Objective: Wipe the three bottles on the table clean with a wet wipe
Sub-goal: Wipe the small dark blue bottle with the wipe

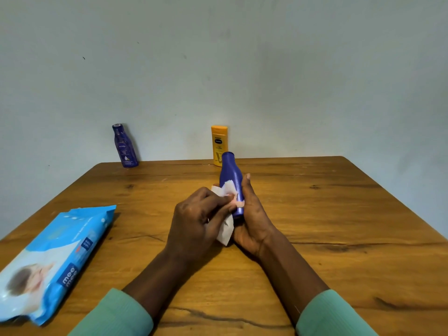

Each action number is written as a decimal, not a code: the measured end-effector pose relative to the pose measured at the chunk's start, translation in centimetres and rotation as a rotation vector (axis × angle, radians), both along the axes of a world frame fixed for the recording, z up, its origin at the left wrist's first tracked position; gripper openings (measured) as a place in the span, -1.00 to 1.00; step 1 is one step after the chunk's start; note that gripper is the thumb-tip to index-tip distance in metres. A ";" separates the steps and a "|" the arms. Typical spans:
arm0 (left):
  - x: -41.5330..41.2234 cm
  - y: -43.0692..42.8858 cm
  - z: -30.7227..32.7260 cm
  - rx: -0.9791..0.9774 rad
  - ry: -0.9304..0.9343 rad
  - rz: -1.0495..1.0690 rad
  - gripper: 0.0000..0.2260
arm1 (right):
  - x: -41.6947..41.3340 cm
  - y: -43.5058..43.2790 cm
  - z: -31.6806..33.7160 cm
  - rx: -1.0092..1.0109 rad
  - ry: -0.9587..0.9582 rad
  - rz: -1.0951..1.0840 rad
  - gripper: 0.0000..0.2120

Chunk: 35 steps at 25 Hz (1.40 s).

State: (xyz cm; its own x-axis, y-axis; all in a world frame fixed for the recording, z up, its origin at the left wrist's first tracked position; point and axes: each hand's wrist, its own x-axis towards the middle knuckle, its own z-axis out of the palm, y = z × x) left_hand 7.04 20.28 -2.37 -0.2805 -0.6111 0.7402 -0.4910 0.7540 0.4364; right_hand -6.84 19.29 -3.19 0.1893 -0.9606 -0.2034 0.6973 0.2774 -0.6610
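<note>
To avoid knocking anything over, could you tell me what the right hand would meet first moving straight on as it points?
Probably the yellow bottle by the far wall, with the held blue bottle reaching it first; depth is unclear.

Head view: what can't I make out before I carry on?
Held blue bottle: far side and much of its lower half hidden by the right hand, left hand and wet wipe.
Yellow bottle: lower corner hidden behind the held bottle; print too small.
Wipes pack: near end cut off by the left edge.
Dirt on any bottle: too small to tell.
</note>
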 end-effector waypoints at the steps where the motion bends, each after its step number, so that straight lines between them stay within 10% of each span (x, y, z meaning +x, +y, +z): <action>1: 0.0 0.0 0.1 0.038 0.078 0.046 -0.83 | 0.0 0.0 0.0 0.015 -0.019 -0.006 -0.28; 13: 0.0 0.5 -0.4 0.023 -0.037 -0.020 -0.75 | -0.2 0.5 0.5 0.169 -0.100 -0.069 -0.28; 28: 1.9 -3.9 2.7 0.695 1.023 0.062 -0.91 | 1.6 1.3 0.7 -0.298 0.619 -0.026 -0.62; 35: 0.3 -0.2 0.6 0.686 0.636 0.054 -0.83 | 1.7 1.0 0.4 -0.228 0.550 -0.250 -0.67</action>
